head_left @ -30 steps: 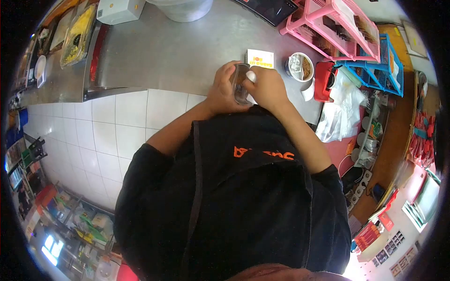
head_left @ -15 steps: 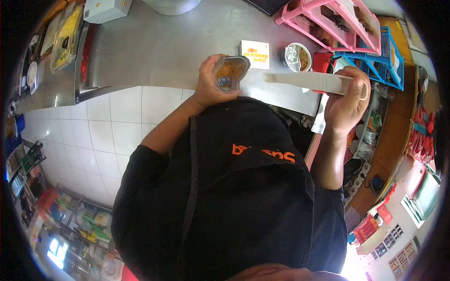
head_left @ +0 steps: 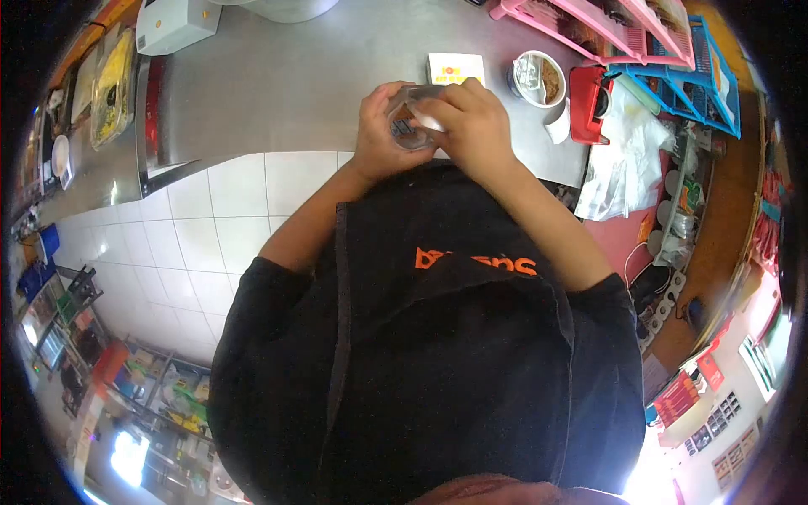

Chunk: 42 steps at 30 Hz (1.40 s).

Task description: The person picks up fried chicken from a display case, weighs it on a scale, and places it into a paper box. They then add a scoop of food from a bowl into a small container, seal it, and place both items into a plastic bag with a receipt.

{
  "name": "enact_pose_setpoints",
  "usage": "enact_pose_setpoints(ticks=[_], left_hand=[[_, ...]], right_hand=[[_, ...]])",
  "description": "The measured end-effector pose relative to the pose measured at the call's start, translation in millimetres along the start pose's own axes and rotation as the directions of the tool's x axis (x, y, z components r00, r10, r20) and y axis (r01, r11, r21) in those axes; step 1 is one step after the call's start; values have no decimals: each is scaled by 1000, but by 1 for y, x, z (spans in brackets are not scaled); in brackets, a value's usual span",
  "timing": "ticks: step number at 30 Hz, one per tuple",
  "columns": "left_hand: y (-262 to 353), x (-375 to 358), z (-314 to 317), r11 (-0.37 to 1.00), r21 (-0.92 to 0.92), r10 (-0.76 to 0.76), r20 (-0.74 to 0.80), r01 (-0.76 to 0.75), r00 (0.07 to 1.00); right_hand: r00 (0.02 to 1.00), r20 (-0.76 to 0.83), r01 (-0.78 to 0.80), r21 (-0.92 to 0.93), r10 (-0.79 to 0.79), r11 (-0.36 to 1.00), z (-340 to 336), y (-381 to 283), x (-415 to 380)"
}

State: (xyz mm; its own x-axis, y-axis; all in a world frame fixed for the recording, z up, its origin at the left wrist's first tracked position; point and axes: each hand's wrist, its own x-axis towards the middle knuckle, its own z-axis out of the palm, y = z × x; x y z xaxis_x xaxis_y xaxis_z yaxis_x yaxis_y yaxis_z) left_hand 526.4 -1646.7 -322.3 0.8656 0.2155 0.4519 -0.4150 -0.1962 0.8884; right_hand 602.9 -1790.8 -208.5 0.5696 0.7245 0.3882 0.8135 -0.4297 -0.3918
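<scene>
My left hand is wrapped round a small clear container, its mouth tilted up toward me over the counter's front edge. Dark print and brownish contents show inside it. Closed fingers of my right hand reach over the container's mouth and grip a small white piece, mostly hidden by the fingers. Just behind the hands lies a white card with yellow and orange lettering. To its right stands a round white tub of brown, crumbly food, with a crumpled clear wrapper in it.
A steel counter spans the back. At the right are a red holder, clear plastic bags, a pink rack and a blue basket. A white machine and a food tray stand left.
My right hand has moved left from beside the tub to the container's mouth. The long whitish thing it held no longer shows at full length. My left hand still holds the container.
</scene>
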Motion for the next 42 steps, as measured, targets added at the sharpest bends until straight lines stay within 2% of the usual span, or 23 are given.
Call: enact_pose_setpoints(ticks=[2,8,14,17,20,27,30,31,34,35,38,39,41,42], left_hand=[[0,2,-1,997,79,-7,11,6,1000],[0,2,2,1000,17,-4,-115,6,993],[-7,-5,-5,993,110,58,-82,-49,995],[-9,-6,-4,992,111,77,-94,-66,993],[-10,-7,-4,987,141,87,-69,-77,994],[-3,-3,-10,964,230,155,-75,-134,985],[-3,2,-9,963,212,190,-86,-168,978],[-5,3,-8,968,185,191,-109,-169,975],[-10,4,-2,981,107,177,-169,-161,970],[-11,4,-2,982,100,174,-172,-159,970],[-2,12,-5,955,220,211,-23,-201,977],[3,14,-8,930,279,227,72,-238,971],[3,15,-8,907,312,242,159,-281,957],[1,15,-5,914,292,247,150,-282,957]], right_hand=[[999,42,-12,4,12,1000,13,8,-5],[985,65,-164,84,159,983,14,7,-4],[948,130,-313,200,291,928,18,8,-10],[885,227,-460,289,407,840,14,9,-14],[854,204,-519,405,479,753,8,7,-19],[619,154,-713,521,771,469,-21,15,-39],[517,123,-753,536,847,381,-32,22,-52],[522,85,-703,607,849,371,-32,27,-59],[439,85,-660,706,894,257,-44,28,-66],[443,76,-649,714,893,261,-49,26,-65],[402,52,-624,746,914,232,-54,28,-73],[408,64,-625,747,911,228,-57,29,-76],[393,66,-624,752,917,214,-62,32,-81],[386,64,-623,753,920,209,-66,34,-84]])
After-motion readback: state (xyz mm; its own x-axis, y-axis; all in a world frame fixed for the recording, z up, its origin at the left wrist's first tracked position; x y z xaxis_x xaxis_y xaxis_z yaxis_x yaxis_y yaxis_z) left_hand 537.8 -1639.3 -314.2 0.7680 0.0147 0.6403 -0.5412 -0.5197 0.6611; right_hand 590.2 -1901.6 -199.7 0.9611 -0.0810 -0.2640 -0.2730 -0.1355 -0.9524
